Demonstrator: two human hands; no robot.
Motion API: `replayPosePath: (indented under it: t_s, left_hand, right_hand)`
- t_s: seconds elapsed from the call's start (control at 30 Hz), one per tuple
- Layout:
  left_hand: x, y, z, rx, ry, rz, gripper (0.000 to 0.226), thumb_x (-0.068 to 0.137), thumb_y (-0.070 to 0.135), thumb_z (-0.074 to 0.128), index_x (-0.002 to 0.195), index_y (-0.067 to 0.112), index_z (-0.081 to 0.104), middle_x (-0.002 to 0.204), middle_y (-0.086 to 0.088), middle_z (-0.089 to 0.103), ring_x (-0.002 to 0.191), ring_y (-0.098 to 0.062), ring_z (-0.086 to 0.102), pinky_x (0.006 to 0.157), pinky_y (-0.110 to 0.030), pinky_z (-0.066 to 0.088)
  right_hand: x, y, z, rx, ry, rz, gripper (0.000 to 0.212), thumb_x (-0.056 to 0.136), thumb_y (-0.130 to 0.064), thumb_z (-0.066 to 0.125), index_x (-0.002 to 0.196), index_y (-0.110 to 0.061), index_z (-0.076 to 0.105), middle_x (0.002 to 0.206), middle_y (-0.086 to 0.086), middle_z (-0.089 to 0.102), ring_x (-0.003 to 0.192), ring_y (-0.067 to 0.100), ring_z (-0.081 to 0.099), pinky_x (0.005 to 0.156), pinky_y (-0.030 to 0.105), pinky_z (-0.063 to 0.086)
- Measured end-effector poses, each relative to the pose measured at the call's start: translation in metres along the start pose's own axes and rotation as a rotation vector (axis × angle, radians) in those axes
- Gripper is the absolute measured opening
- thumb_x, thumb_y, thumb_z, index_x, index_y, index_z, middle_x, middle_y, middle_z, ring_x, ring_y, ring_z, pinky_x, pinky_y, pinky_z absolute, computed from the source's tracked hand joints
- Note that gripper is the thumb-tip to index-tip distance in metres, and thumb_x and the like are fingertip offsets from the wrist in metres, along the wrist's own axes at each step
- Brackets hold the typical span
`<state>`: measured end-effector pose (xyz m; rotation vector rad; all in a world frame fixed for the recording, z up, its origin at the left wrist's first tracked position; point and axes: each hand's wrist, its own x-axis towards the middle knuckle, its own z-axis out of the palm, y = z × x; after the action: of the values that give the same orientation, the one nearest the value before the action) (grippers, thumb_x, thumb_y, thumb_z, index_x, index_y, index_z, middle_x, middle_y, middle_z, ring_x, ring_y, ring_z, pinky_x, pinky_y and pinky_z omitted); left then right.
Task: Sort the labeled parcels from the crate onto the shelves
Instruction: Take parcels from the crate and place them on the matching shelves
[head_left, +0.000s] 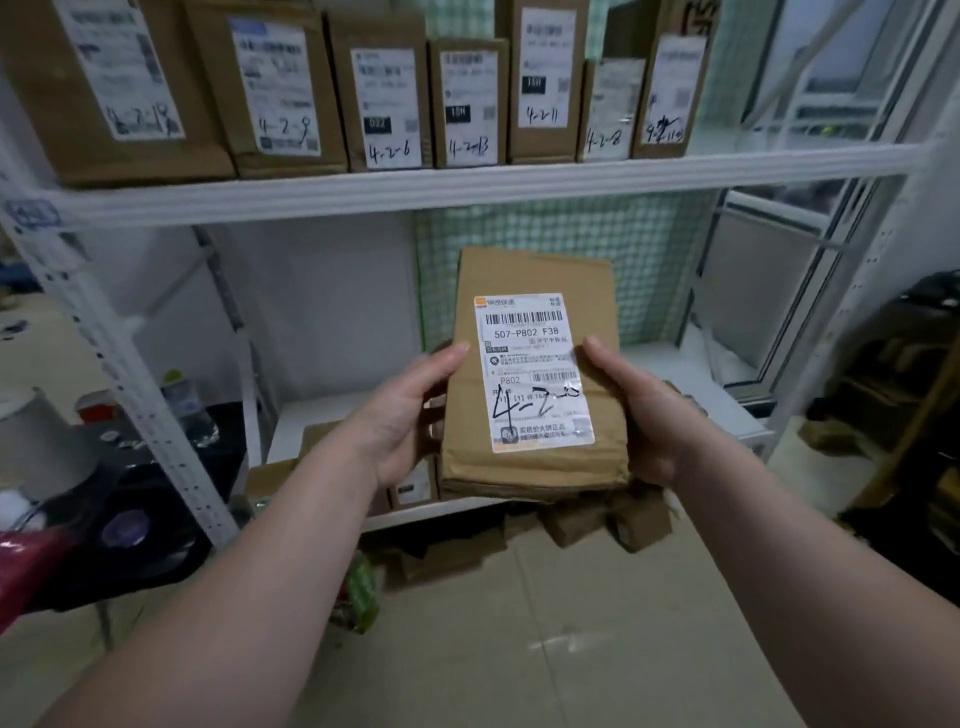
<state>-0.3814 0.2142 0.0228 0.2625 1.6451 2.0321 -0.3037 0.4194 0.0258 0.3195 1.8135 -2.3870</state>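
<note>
Parcel (535, 270): held in the air before the shelving, label face up; "4-2-" is handwritten on it, and the last figure is smeared and cannot be read.
Left hand (410, 415): curled round the parcel's left edge, thumb laid on top beside the label.
Right hand (639, 410): clamped on the parcel's right edge in the same way.
Handling: the parcel is judged light and somewhat soft, since the card is creased and dented. It is best gripped on bare cardboard along the long edges, as the glossy label may be slippery.
Material: brown cardboard, flat and rectangular, with a smooth white printed label.
Loose boxes (597, 519): small brown cartons heaped on the floor below the parcel.
Lower shelf (322, 415): a smooth white board just behind and below the parcel.
Upper shelf (467, 189): a white rim above and beyond the parcel.
Shelved parcels (387, 98): stood upright in a row above the parcel, labels facing out, marked in the same 4-2 series.
</note>
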Motion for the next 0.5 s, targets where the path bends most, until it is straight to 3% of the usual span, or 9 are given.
replayPosePath:
  t_s: [0.13,0.23,0.37,0.5]
  left_hand:
    - [0.051,0.031,0.013,0.036,-0.064,0.016,0.067,0.066,0.047,0.077,0.124,0.016,0.062,0.109,-0.006,0.072,0.104,-0.024,0.065,0.097,-0.044,0.049]
    - [0.090,0.054,0.024,0.075,-0.096,0.069,0.058,0.063,0.047,0.075,0.114,0.021,0.066,0.102,-0.001,0.074,0.100,-0.021,0.064,0.092,-0.041,0.048]
    - [0.133,0.077,0.047,0.167,-0.158,0.155,0.047,0.066,0.045,0.073,0.109,0.026,0.067,0.101,0.003,0.073,0.101,-0.020,0.063,0.085,-0.040,0.047]
    - [0.166,0.090,0.081,0.235,-0.220,0.220,0.043,0.069,0.041,0.067,0.109,0.027,0.066,0.093,0.007,0.074,0.094,-0.015,0.065,0.075,-0.033,0.047]
  right_hand:
    - [0.032,-0.042,-0.017,-0.019,0.041,-0.105,0.050,0.076,-0.047,0.058,0.111,-0.013,0.067,0.100,0.009,0.076,0.084,0.024,0.073,0.076,0.035,0.059]
    - [0.053,-0.068,-0.034,0.048,0.112,-0.177,0.068,0.073,-0.043,0.065,0.131,-0.009,0.055,0.107,0.014,0.073,0.083,0.026,0.073,0.062,0.034,0.059]
    - [0.076,-0.094,-0.065,0.106,0.192,-0.296,0.077,0.072,-0.037,0.076,0.138,-0.009,0.048,0.113,0.016,0.071,0.084,0.026,0.073,0.063,0.034,0.059]
    - [0.091,-0.123,-0.104,0.112,0.263,-0.398,0.077,0.069,-0.037,0.071,0.138,-0.011,0.048,0.120,0.014,0.068,0.093,0.027,0.071,0.076,0.038,0.060]
